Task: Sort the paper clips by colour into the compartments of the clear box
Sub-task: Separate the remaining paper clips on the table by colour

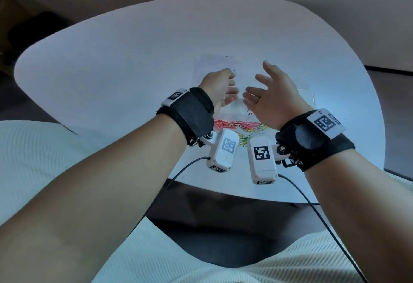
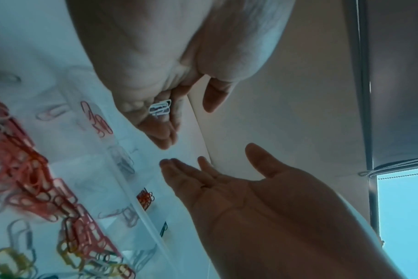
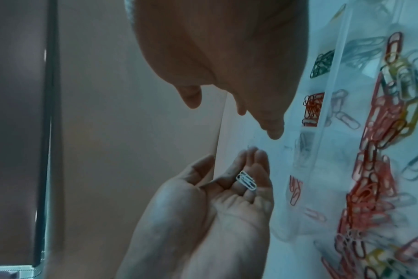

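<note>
Both hands hover over the clear box (image 1: 237, 106), which they mostly hide in the head view. My left hand (image 1: 220, 86) is turned palm inward, and a few white paper clips (image 2: 160, 109) (image 3: 246, 181) lie loose on its nearly straight fingers. My right hand (image 1: 268, 95) faces it with spread fingers and holds nothing. Compartments of the box (image 3: 332, 94) hold red clips (image 3: 312, 107), green clips (image 3: 322, 64) and pale clips. A mixed pile of clips (image 1: 237, 125) (image 3: 375, 169), mostly red and pink with yellow and green, lies on the table just in front of the box.
The white table (image 1: 111, 70) has rounded edges. A sheet of white paper (image 1: 214, 63) lies beyond the hands. A clear flat rectangle (image 1: 307, 97), perhaps a lid, sits right of the right hand. Camera cables (image 1: 178, 171) hang off the near table edge.
</note>
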Demonstrator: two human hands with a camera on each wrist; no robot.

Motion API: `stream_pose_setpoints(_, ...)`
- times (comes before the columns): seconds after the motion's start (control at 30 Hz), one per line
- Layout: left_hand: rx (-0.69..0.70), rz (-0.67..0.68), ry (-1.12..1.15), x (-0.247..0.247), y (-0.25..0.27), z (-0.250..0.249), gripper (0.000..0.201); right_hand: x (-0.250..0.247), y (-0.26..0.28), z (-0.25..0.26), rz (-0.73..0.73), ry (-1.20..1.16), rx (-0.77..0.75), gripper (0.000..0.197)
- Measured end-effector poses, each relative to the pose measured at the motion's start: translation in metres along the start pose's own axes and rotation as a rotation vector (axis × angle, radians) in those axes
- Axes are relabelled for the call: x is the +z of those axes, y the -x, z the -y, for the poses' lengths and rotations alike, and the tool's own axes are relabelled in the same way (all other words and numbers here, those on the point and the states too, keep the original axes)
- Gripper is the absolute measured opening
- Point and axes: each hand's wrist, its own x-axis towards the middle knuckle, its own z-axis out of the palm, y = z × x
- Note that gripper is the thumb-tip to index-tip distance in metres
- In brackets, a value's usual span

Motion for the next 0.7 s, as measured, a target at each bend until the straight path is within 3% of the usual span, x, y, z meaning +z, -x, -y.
stream_pose_setpoints(0.2, -0.101, 0.047, -0.091, 0.001, -0.002, 0.006, 0.024, -0.014, 0.011, 0.005, -0.049, 0.007, -0.072, 0.052)
stream_pose_setpoints(0.33, 0.023, 0.068, -0.134, -0.008, 0.010, 0.002, 0.044, -0.023, 0.021, 0.009, -0.048, 0.017, -0.106, 0.044)
stream_pose_setpoints(0.47, 0.162, 0.028, -0.246, -0.024, 0.030, -0.009, 0.031, -0.030, 0.037, 0.009, -0.005, 0.093, -0.139, 0.030)
stream_pose_setpoints(0.6, 0.250, 0.015, -0.513, -0.041, 0.053, -0.008, 0.019, -0.037, 0.050, -0.006, 0.023, 0.334, -0.173, 0.019)
stream_pose_setpoints(0.7, 0.296, -0.005, -0.758, -0.052, 0.060, 0.009, 0.013, -0.051, 0.047, -0.027, -0.003, 0.713, -0.238, 0.014)
